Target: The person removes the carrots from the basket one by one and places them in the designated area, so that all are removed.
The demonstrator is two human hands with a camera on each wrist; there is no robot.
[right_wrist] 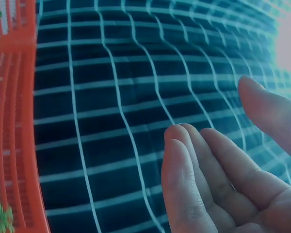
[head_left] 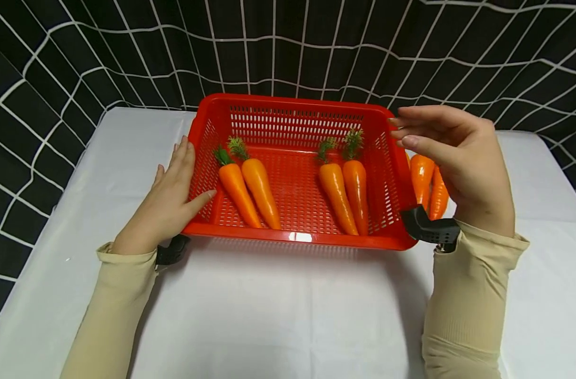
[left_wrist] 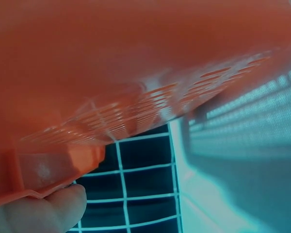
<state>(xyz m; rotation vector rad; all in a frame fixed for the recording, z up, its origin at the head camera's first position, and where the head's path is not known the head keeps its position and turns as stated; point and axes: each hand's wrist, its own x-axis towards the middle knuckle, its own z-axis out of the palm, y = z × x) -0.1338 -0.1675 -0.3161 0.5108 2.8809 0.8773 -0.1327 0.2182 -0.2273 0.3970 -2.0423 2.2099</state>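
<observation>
A red slotted plastic basket [head_left: 292,238] stands on the white-covered table, with two pairs of orange carrots inside. One pair, with a carrot [head_left: 240,192] furthest left, leans on the basket's left half; the other pair, including a carrot [head_left: 336,192], lies toward the right. All four have green tops pointing away from me. My left hand [head_left: 167,197] rests along the left rim, fingers straight and thumb reaching over the inner side. Beside the right rim, my right hand [head_left: 472,158] is raised with nothing in it, fingers extended and thumb apart, as the right wrist view shows.
More carrots [head_left: 421,176] lie on the table to the right of the basket, partly hidden behind my right hand. A black cloth with a white grid net [head_left: 278,58] rises behind the table and along the left side. The white tablecloth [head_left: 269,316] spreads in front.
</observation>
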